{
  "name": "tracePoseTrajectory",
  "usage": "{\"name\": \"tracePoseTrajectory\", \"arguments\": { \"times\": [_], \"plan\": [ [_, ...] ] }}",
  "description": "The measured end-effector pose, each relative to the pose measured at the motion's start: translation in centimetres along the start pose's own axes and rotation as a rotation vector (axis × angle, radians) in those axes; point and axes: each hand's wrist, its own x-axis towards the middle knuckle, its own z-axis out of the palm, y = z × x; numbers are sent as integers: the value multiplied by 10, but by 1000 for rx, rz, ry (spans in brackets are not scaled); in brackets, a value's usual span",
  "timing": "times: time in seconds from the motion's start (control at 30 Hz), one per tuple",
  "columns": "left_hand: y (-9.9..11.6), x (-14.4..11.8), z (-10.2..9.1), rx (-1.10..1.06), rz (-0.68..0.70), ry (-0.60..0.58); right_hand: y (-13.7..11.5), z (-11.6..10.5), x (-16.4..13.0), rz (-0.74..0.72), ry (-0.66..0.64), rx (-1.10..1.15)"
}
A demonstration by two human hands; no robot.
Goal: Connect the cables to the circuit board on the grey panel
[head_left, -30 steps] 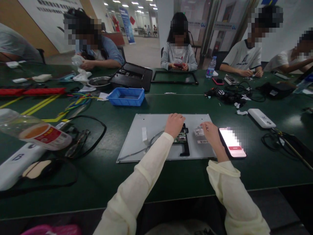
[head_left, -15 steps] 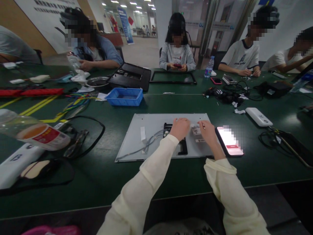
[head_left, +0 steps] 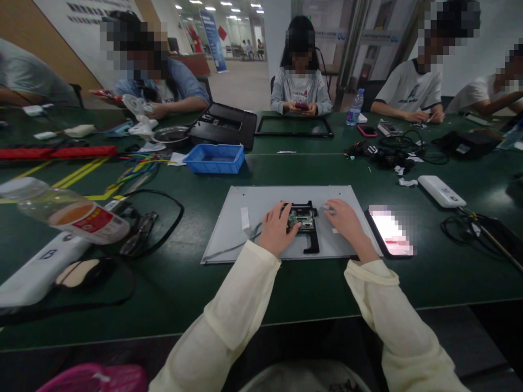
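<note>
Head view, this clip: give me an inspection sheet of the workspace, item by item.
Surface: dark green table, shared by several people.
Job's things: grey panel lying flat; on it a small circuit board in a black bracket.
Clutter: blue bin, lying bottle, lit phone, white power bank, glasses.
Hands: left hand touches the board's left edge; right hand rests on the panel beside the bracket; what it grips cannot be told.
Cables: thin wires across the panel; black cable loop; tangle farther back.
Surroundings: seated people opposite, a black frame before one.
</note>
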Motion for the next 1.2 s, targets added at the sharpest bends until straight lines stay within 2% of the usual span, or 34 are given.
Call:
{"name": "tracePoseTrajectory", "arguments": {
  "times": [0.27, 0.77, 1.2],
  "plan": [
    [4, 1, 3, 116, -80, -57, 5, 1, 1, 7, -8, -11],
    [2, 3, 3, 126, -80, -76, 0, -1, 3, 13, 5, -34],
    [2, 3, 2, 115, -85, -83, -6, 1, 9, 96, 12, -156]
  ]
}}
